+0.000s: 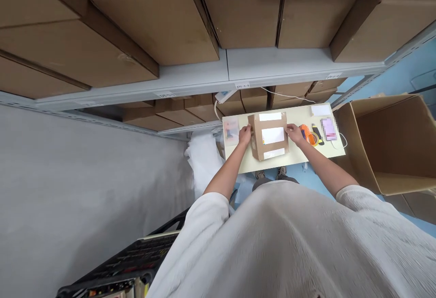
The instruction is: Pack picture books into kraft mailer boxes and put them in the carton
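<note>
A brown cardboard box (257,142) with white labels on its top lies on a small cream table (245,165). My left hand (245,134) grips the box's left side, fingers bent against the edge. At the opposite side, my right hand (294,133) has its fingers closed on the box's right edge. Just right of that hand lie an orange tape dispenser (305,132) with a roll of tape and a black-and-yellow box cutter (318,134). A phone (329,129), its screen blurred, rests farther right on the table.
Shelves (259,64) packed with cardboard boxes rise beyond the table. An open large carton (354,146) stands to the right. White wrapping material (203,161) hangs at the table's left, and a black crate (136,261) is at lower left. A power strip (225,96) sits behind the table.
</note>
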